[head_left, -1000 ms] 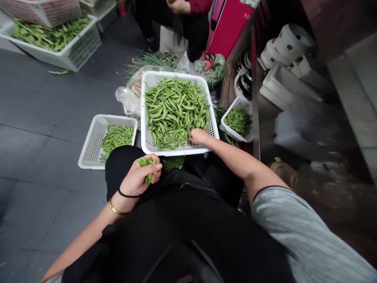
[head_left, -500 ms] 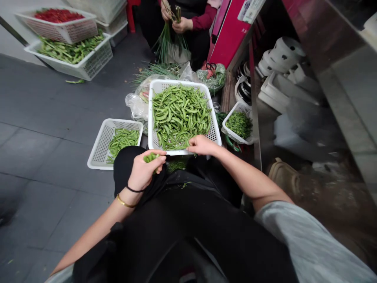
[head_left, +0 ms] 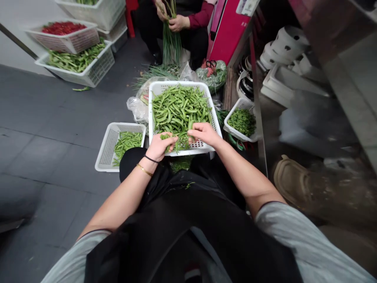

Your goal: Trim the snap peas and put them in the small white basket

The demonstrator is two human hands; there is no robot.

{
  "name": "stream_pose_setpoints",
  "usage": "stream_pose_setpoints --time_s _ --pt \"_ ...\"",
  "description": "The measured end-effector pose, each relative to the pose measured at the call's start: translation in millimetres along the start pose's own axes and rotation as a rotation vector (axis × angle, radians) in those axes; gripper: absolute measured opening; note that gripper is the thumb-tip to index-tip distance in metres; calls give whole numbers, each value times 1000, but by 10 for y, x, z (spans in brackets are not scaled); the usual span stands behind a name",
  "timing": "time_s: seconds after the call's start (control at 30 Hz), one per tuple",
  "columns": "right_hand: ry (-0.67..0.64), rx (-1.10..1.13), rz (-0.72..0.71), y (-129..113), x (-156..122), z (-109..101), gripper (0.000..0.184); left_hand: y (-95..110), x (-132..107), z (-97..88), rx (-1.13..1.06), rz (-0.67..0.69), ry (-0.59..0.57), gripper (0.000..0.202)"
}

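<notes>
A large white basket heaped with green pea pods stands on the floor in front of my knees. My left hand is over its near edge, closed on a small bunch of pods. My right hand is beside it over the same edge, fingers pinched on a pod from the heap. A smaller white basket to the left holds a thin layer of pods.
A small white basket of green trimmings sits at the right by a metal shelf unit with white dishes. Baskets of green pods and red chillies stand at the far left. Another person opposite holds long green stalks. Plastic bags lie behind the big basket.
My left hand has moved forward from above my knee to the big basket's near edge with its pods. My right hand has stayed at the basket's near edge, drawing closer to the left.
</notes>
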State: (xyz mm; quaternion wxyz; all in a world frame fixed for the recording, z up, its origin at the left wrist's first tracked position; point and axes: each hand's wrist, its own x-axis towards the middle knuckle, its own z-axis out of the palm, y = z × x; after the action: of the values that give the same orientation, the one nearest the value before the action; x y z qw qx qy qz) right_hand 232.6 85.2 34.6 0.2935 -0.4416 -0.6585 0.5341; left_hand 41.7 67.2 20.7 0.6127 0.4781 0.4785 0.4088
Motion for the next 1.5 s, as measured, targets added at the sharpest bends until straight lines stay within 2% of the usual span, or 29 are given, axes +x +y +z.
stream_pose_setpoints --time_s 0.1,0.17,0.23,0.3,0.4,0.5,0.57,0.67,0.73,0.8,0.87,0.93,1.0,1.07,1.13,1.2,1.27,1.33,1.4,1.43,1.5 --pt "-1 294 6 12 -122 -82 20 -24 -119 -87 -283 -69 -23 25" --pt "-26 453 14 29 -258 -13 20 -30 -269 -117 -305 -104 -76 27" --pt "-34 500 16 20 -397 133 20 -19 -435 -106 -248 -132 -129 26" --pt "-4 381 -22 -31 -517 295 21 7 -585 -64 -193 -135 -148 25" --pt "62 72 -158 -164 -639 445 20 58 -736 9 -179 -98 -152 24" --pt "112 -180 -360 -297 -701 455 20 96 -805 60 -179 -87 -155 23" --pt "97 -374 -503 -352 -729 440 23 104 -827 91 -202 -120 -203 23" --pt "102 -690 -655 -373 -795 458 27 93 -847 147 -352 -195 -262 24" --pt "180 -807 -687 -359 -878 473 28 84 -857 168 -443 -213 -188 25" --pt "219 -780 -662 -342 -992 444 26 83 -869 154 -442 -160 -47 23" --pt "167 -659 -594 -338 -1112 362 22 86 -889 116 -388 -43 84 20" --pt "62 -549 -486 -347 -1193 274 18 86 -915 85 -330 72 147 21" --pt "17 -504 -348 -357 -1199 254 20 74 -939 88 -275 145 149 21" --pt "29 -502 -245 -343 -1124 330 36 47 -953 119 -209 190 132 20" --pt "11 -498 -243 -301 -1005 455 31 21 -958 138 -132 228 123 19" --pt "-49 -481 -305 -258 -899 545 27 30 -965 103 -18 267 138 18" --pt "-118 -478 -344 -255 -849 546 32 104 -991 9 184 328 169 16" --pt "-214 -555 -312 -312 -851 475 28 245 -1040 -101 457 438 184 16" --pt "-340 -684 -255 -415 -871 385 22 409 -1091 -172 690 596 98 25" --pt "-391 -736 -237 -470 -878 350 20 478 -1110 -183 770 656 -11 28" --pt "-451 -763 -234 -557 -876 309 18 560 -1118 -157 891 686 -289 26"
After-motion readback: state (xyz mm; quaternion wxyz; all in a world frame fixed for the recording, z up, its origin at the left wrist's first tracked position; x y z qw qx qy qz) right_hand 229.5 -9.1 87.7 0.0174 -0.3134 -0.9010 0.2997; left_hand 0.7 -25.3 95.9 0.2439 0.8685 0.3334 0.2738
